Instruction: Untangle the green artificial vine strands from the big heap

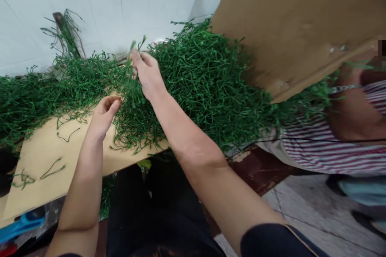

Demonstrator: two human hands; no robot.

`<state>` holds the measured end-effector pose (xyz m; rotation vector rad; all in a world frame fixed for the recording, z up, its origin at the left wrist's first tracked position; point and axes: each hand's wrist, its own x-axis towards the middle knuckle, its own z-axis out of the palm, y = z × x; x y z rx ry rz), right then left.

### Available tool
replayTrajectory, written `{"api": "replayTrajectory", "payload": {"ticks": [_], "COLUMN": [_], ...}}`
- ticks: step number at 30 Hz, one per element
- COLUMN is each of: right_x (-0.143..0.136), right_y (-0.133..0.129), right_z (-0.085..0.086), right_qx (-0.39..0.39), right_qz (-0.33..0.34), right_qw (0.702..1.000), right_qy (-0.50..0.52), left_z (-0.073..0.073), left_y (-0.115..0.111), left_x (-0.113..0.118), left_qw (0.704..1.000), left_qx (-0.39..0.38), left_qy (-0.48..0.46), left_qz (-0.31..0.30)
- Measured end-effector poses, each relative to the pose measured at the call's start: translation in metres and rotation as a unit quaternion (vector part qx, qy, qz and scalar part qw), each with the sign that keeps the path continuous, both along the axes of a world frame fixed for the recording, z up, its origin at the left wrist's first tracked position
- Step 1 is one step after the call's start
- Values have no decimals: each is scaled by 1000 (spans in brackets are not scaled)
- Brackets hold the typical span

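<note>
Thin green stems with small knobbed tips, plastic-looking, lie in a big tangled heap (208,76) in front of me. My right hand (149,72) is raised at the left side of this heap, thumb and fingers closed on a few green stems (142,42) whose tips stick up above the fingers. Lower and to the left, my left hand (107,108) hovers over the board beside the heap. Its thumb and forefinger are pinched together; anything between them is too small to make out. A second pile of stems (72,78) spreads out on the left.
A tan board (87,160) lies under the piles, with a few loose stems (54,170) on it. A large cardboard sheet (301,20) leans at the right. Beyond it sits another person in a striped shirt (310,144). A blue object (24,225) is at lower left.
</note>
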<state>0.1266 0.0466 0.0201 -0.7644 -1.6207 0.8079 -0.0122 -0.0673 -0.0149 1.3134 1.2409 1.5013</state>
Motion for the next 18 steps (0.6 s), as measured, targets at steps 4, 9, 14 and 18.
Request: {"api": "replayTrajectory", "payload": {"ticks": [4,9,14,18], "right_x": [-7,0,15,21], "right_y": [-16,-36,-47,-42], "right_z": [-10,-6,1,-6], "right_qx": [-74,-138,-140,-71], "right_qz": [32,87,161,155], "right_qw": [996,987,977,984], "right_qy": [25,3,-9,-50], "left_z": [11,1,9,16], "left_y": [16,30,36,32], "left_x": [13,29,26,20], "left_qw": [994,994,997,1000], "left_qx": [38,2,-16,-2], "left_qy": [85,109,48,12], "left_qz": [49,27,60,-7]}}
